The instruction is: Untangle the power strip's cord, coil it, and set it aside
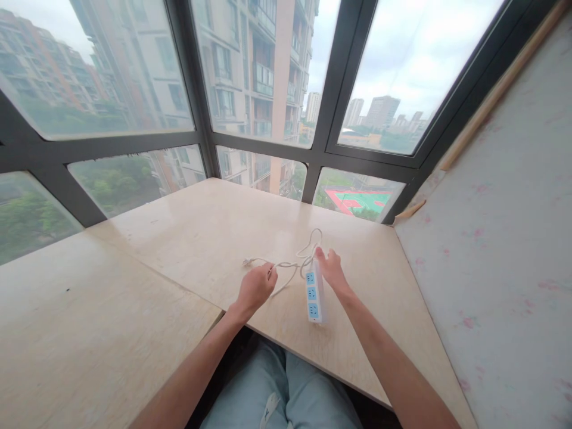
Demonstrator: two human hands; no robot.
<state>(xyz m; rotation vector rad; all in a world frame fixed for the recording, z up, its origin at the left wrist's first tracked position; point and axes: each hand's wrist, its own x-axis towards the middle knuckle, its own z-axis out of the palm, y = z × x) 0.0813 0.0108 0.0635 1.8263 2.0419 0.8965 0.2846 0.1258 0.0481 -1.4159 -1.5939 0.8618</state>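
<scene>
A white power strip with blue socket faces stands lengthwise on the stone-look counter. Its white cord is looped and tangled beyond the strip's far end. My left hand is closed in a pinch on the cord, left of the strip. The plug lies just past that hand on the counter. My right hand is at the strip's far end, thumb near the place where the cord gathers. Its fingers are curled around that end, and part of the grip is hidden.
The pale counter has a seam and a stepped front edge on the left. Dark window frames border its back. A flower-patterned papered wall rises at the right, with a peeling strip near the corner. My legs are below the front edge.
</scene>
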